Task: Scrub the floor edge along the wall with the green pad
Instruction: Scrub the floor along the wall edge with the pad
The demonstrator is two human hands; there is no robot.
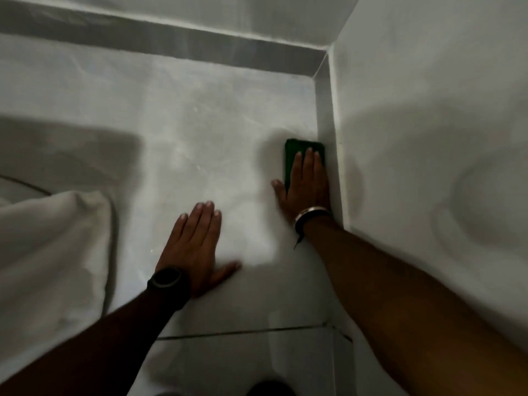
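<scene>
**A:** ok so what's closest to the camera here?

**B:** Two bare forearms coming in from the bottom, over a pale floor [217,155] with a dark grout line [243,331] running across it. There's something dark right at the bottom edge, too cut off to tell what it is. A heap of white cloth [54,252] lies on the left, just beside the left arm.

**A:** and the left hand?

**B:** The left hand [197,247] is flat on the floor, palm down, fingers together and straight, thumb stuck out to the side. Nothing under it or in it as far as I can see. A black watch [167,280] is on that wrist.

**A:** where's the pad then

**B:** Further up on the right. The green pad [303,158] lies flat on the floor, its right edge up against the skirting [324,110] at the foot of the right wall [428,110]. The right hand [307,190] lies on top of it with fingers stretched forward, pressing down rather than a closed grip; the thumb rests on the floor left of the pad. A silver bangle [311,214] sits on that wrist.

**A:** beyond that?

**B:** Bare floor up to the corner, where the right wall meets the far wall [257,15]. A darker band [143,38] runs along the far wall's base. It's all dim and a bit blurry.
</scene>
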